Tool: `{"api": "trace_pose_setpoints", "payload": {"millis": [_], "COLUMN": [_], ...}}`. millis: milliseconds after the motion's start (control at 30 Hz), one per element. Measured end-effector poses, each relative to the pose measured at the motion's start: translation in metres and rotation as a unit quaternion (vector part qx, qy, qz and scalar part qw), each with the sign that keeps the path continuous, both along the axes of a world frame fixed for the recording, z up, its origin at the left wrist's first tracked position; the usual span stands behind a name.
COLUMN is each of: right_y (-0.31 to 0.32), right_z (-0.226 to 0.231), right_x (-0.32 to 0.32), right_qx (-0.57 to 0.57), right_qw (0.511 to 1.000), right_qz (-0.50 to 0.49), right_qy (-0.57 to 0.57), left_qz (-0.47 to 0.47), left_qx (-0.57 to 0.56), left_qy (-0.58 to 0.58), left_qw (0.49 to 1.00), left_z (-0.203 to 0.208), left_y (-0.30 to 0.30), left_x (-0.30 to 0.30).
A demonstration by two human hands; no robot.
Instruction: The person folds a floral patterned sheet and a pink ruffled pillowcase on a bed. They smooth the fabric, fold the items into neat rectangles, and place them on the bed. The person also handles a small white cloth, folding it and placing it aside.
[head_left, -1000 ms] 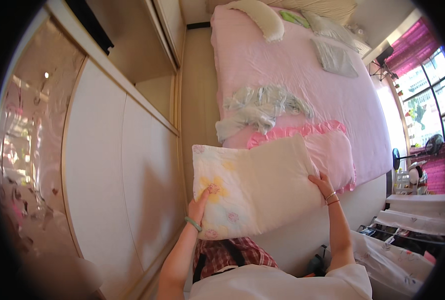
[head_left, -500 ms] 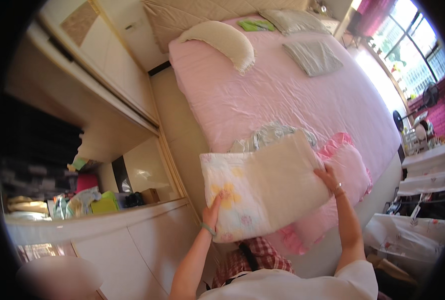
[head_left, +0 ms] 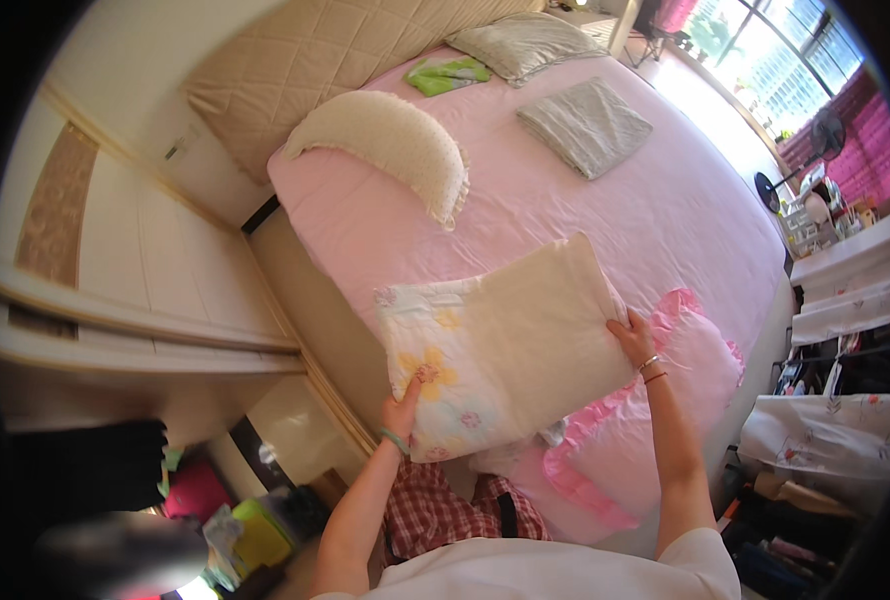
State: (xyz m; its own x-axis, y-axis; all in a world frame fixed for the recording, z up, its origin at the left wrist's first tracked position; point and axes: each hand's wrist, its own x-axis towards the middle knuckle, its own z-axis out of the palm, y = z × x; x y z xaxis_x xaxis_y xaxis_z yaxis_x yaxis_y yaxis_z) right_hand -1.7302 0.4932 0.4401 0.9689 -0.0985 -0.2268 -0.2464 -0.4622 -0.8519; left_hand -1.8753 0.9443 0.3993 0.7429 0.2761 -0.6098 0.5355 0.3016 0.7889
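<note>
Between my two hands is a folded quilt (head_left: 550,345), plain beige on its right part and white with yellow and pale flowers on its left. My left hand (head_left: 401,412) grips its lower left side, thumb on top and the other fingers hidden beneath. On the right edge, my right hand (head_left: 633,342) is closed round the folded layers. The quilt is held over the near end of a bed with a pink sheet (head_left: 505,220). A pink pillow with ruffled edges (head_left: 690,385) lies beside my right forearm, partly covered by the quilt and arm.
Farther up the bed are a crescent-shaped cream pillow (head_left: 385,140), a green cloth (head_left: 447,75), a grey pillow (head_left: 525,45) and a folded grey cloth (head_left: 587,125). An open wardrobe (head_left: 145,345) stands left. A rack with draped cloths (head_left: 830,430) and a fan (head_left: 825,135) are right.
My view has turned, and the bed sits farther left and lower in it. Both hands still hold the quilt. The pale ruffled cloth behind the quilt has gone from sight there.
</note>
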Motion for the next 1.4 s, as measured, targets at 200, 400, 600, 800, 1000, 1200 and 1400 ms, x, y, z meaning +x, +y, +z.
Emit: {"api": "trace_pose_setpoints", "payload": {"millis": [200,400,600,800,1000,1200,1400], "right_y": [0.035,0.111,0.274,0.343,0.382,0.387,0.408], "right_z": [-0.06,-0.147,-0.171,-0.18,-0.189,-0.19,-0.061], "right_x": [0.045,0.106,0.22,0.36,0.428,0.427,0.417], "right_qx": [-0.133,-0.263,0.048,0.087,0.09,0.296,0.149], "right_qw": [0.989,0.948,0.983,0.971,0.966,0.915,0.961], "right_qz": [-0.061,-0.178,-0.112,-0.182,-0.197,-0.229,-0.232], "right_qy": [0.009,-0.012,0.136,0.127,0.143,0.15,-0.001], "left_qz": [-0.155,-0.257,-0.099,-0.029,0.031,0.126,-0.026], "left_qx": [0.062,0.079,-0.149,-0.248,-0.221,-0.239,-0.329], "left_qy": [0.05,0.162,0.232,0.126,0.117,0.109,-0.018], "left_qw": [0.985,0.949,0.956,0.96,0.968,0.957,0.944], "left_z": [-0.087,-0.195,-0.127,-0.115,-0.153,-0.204,-0.178], "left_y": [0.053,0.15,0.197,0.269,0.36,0.386,0.362], "left_x": [0.108,0.195,0.298,0.406,0.532,0.719,0.81]}}
